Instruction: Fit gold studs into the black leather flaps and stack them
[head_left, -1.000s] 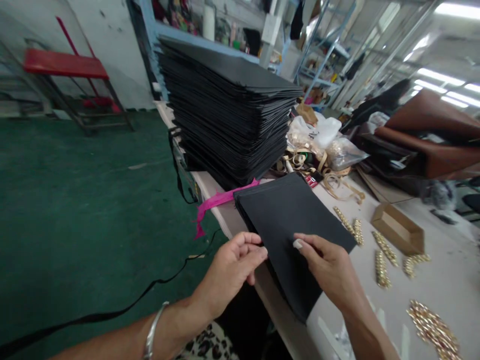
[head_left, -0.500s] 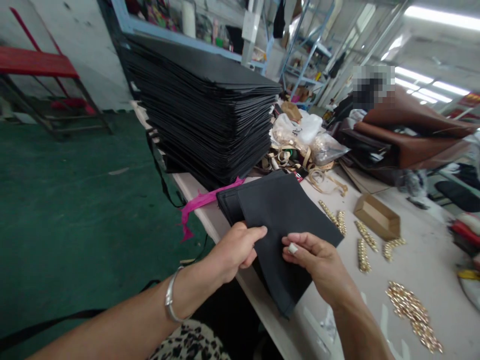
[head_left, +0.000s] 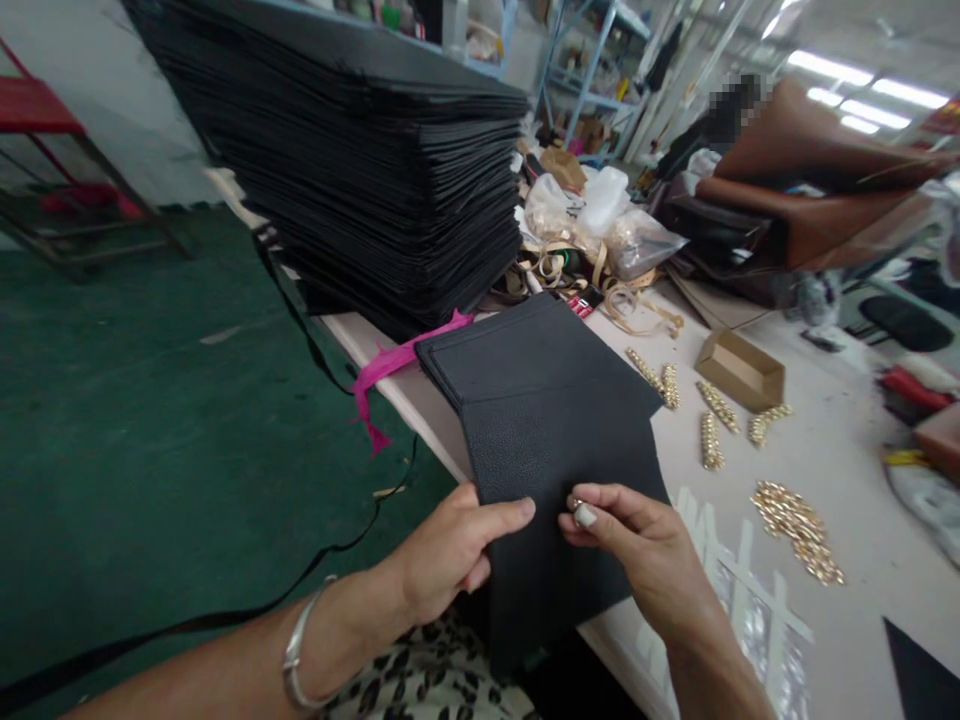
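Beside a pale table [head_left: 840,460], left hand [head_left: 451,546] pinches a black panel [head_left: 551,445], right hand [head_left: 639,532] a shiny piece [head_left: 576,504].

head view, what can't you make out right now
Head view:
Small shiny piece: mostly covered by fingertips of the right hand, too small to identify.
Left hand: some fingertips hidden behind the black sheet.
Red stool: cut off by the left edge.
Black stack: cut off by the top edge.
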